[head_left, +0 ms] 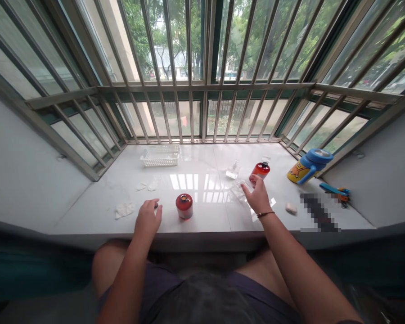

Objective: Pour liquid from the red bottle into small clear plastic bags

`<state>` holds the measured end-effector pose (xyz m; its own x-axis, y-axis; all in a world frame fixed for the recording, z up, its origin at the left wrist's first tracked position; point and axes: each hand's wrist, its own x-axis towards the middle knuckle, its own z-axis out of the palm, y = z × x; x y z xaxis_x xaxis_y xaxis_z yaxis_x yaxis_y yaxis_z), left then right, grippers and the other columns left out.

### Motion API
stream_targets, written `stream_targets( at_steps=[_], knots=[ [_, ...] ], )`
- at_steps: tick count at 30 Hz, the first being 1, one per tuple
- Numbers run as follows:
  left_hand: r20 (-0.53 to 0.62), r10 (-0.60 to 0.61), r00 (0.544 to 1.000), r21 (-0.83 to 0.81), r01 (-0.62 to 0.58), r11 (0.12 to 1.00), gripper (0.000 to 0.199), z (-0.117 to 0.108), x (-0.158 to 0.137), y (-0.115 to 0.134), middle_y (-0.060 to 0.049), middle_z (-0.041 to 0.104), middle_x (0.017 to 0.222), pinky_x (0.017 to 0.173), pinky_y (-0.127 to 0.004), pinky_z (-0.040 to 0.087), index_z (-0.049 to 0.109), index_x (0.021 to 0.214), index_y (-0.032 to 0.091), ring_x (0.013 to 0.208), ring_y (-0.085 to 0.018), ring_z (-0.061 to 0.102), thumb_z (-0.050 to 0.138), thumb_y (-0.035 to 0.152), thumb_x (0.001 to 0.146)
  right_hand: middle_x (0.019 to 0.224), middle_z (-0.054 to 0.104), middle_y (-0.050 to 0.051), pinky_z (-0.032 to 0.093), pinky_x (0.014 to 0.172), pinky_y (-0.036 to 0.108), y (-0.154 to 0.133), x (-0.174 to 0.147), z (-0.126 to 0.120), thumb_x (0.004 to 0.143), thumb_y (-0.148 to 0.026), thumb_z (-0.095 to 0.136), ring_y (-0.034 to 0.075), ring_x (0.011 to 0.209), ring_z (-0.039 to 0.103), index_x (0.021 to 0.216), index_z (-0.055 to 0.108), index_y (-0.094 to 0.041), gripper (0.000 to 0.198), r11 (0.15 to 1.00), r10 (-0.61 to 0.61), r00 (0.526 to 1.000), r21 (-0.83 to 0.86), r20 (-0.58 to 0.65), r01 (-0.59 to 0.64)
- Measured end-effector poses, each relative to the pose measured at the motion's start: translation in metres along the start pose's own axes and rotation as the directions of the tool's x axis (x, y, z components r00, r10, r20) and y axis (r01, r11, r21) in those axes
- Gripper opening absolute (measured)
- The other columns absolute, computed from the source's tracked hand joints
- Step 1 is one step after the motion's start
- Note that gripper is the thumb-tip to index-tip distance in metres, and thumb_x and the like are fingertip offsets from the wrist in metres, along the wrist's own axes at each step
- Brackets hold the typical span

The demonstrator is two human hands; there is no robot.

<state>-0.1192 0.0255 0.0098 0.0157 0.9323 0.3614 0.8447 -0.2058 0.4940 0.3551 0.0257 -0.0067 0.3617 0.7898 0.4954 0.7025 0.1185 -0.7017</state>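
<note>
My left hand (148, 218) is over the counter at the left, its fingers curled around a small dark piece that looks like a bottle cap (156, 206). To its right stands an uncapped red bottle (184, 208), upright, its neck opening showing. My right hand (258, 195) reaches forward with thumb and fingers apart. Its fingertips overlap the lower part of a second red bottle (262, 169), which has a black top; whether they touch it I cannot tell. Beside the thumb lie clear plastic pieces (236, 187), and a clear pump-like piece (232, 171) is a little farther back.
A white basket (161, 156) sits at the back left, with crumpled tissues (124, 210) nearer. On the right are a blue and yellow cup (307, 166), blue and orange tools (337, 192), a pale lump (291, 208) and a pixelated patch. Window bars (202, 112) close off the back.
</note>
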Motion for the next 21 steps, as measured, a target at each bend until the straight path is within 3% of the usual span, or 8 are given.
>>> stream_targets(
  at_steps=[3, 6, 11, 13, 15, 17, 19, 21],
  knots=[
    [0.104, -0.103, 0.989, 0.088, 0.094, 0.992, 0.037, 0.006, 0.019, -0.039, -0.017, 0.07, 0.115, 0.107, -0.051, 0.054, 0.072, 0.119, 0.015, 0.109, -0.036, 0.068, 0.062, 0.037, 0.091, 0.144, 0.06, 0.021, 0.057, 0.104, 0.059, -0.016, -0.019, -0.008, 0.097, -0.06, 0.067, 0.036, 0.126, 0.064, 0.143, 0.05, -0.02, 0.063, 1.0, -0.028, 0.997, -0.011, -0.067, 0.027],
    [0.148, -0.113, 0.982, 0.069, 0.104, 0.992, 0.03, 0.011, 0.031, -0.052, -0.016, 0.072, 0.11, 0.106, -0.05, 0.052, 0.075, 0.108, 0.017, 0.107, -0.036, 0.067, 0.064, 0.035, 0.086, 0.141, 0.063, 0.018, 0.059, 0.102, 0.056, -0.038, -0.042, -0.014, 0.1, -0.053, 0.065, 0.033, 0.123, 0.066, 0.143, 0.051, -0.023, 0.055, 0.998, -0.059, 0.997, 0.02, -0.044, 0.06],
    [0.141, -0.122, 0.982, -0.025, 0.127, 0.992, 0.029, 0.01, 0.036, -0.036, -0.012, 0.075, 0.106, 0.094, -0.044, 0.054, 0.077, 0.104, 0.02, 0.095, -0.03, 0.068, 0.065, 0.042, 0.089, 0.13, 0.067, 0.015, 0.061, 0.098, 0.053, -0.076, -0.068, -0.015, 0.104, -0.044, 0.062, 0.031, 0.117, 0.068, 0.136, 0.057, -0.024, 0.038, 0.99, -0.107, 0.988, 0.106, 0.108, 0.095],
    [0.127, -0.203, 0.971, -0.235, 0.228, 0.945, 0.039, 0.007, 0.032, -0.016, -0.011, 0.077, 0.106, 0.085, -0.04, 0.055, 0.077, 0.113, 0.02, 0.089, -0.027, 0.068, 0.069, 0.05, 0.089, 0.127, 0.068, 0.014, 0.062, 0.095, 0.052, -0.094, -0.074, -0.012, 0.105, -0.041, 0.06, 0.03, 0.111, 0.07, 0.132, 0.061, -0.025, 0.031, 0.979, -0.153, 0.967, 0.162, 0.202, 0.121],
    [0.148, -0.282, 0.948, -0.571, 0.315, 0.758, 0.049, 0.002, 0.023, 0.012, -0.01, 0.079, 0.106, 0.079, -0.035, 0.054, 0.077, 0.118, 0.019, 0.089, -0.024, 0.069, 0.077, 0.055, 0.085, 0.127, 0.069, 0.013, 0.063, 0.094, 0.05, -0.115, -0.078, -0.007, 0.106, -0.037, 0.059, 0.028, 0.107, 0.071, 0.135, 0.062, -0.027, 0.03, 0.963, -0.205, 0.94, 0.229, 0.272, 0.143],
    [0.168, -0.29, 0.942, -0.793, 0.304, 0.528, 0.052, -0.004, 0.012, 0.043, -0.01, 0.079, 0.106, 0.075, -0.031, 0.053, 0.076, 0.116, 0.016, 0.086, -0.021, 0.067, 0.084, 0.053, 0.08, 0.129, 0.07, 0.011, 0.062, 0.096, 0.049, -0.139, -0.08, -0.001, 0.107, -0.033, 0.06, 0.026, 0.107, 0.071, 0.141, 0.06, -0.028, 0.035, 0.939, -0.267, 0.913, 0.295, 0.307, 0.176],
    [0.209, -0.258, 0.943, -0.883, 0.295, 0.365, 0.05, -0.012, 0.002, 0.072, -0.008, 0.078, 0.104, 0.073, -0.03, 0.053, 0.074, 0.114, 0.017, 0.08, -0.017, 0.066, 0.089, 0.046, 0.076, 0.131, 0.071, 0.01, 0.062, 0.098, 0.048, -0.163, -0.081, 0.006, 0.106, -0.031, 0.064, 0.026, 0.108, 0.071, 0.145, 0.059, -0.031, 0.039, 0.91, -0.336, 0.883, 0.354, 0.328, 0.215],
    [0.282, -0.188, 0.941, -0.908, 0.325, 0.265, 0.051, -0.018, -0.007, 0.096, -0.008, 0.078, 0.104, 0.073, -0.031, 0.055, 0.071, 0.117, 0.02, 0.079, -0.017, 0.068, 0.09, 0.043, 0.076, 0.133, 0.072, 0.008, 0.061, 0.1, 0.047, -0.185, -0.081, 0.013, 0.104, -0.031, 0.068, 0.025, 0.109, 0.071, 0.148, 0.057, -0.033, 0.045, 0.874, -0.41, 0.85, 0.407, 0.331, 0.264]
  ],
)
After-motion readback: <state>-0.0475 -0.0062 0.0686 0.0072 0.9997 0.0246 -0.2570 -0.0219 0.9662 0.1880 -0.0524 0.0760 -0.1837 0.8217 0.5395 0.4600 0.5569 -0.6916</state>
